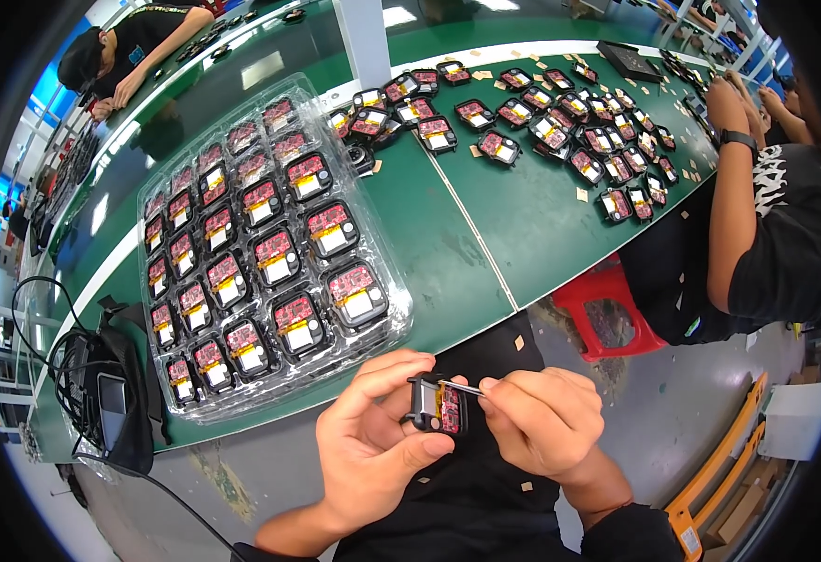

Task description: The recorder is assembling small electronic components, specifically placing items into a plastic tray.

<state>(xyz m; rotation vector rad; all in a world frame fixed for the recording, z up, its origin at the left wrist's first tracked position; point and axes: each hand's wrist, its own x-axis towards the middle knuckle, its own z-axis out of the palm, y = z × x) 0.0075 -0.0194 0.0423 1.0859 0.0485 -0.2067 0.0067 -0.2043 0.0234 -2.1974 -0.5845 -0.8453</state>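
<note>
My left hand [370, 440] grips a small black device housing [440, 406] by its edges, just off the table's front edge and above my lap. Inside the housing show a red circuit board, a yellow flex strip and a pale silver block. My right hand [546, 421] pinches a thin metal tool [462, 386], perhaps tweezers, whose tip reaches into the housing's upper side. Exactly what the tip touches is too small to tell. Left of my hands, a clear plastic tray [387, 351] on the table holds rows of similar open housings [276, 258].
Many loose housings [551, 131] and small tan paper bits lie across the green table [448, 234]. A black bag [116, 403] with cables stands at the left. A red stool [607, 318] and a co-worker [776, 206] are at the right; another person [139, 47] works opposite.
</note>
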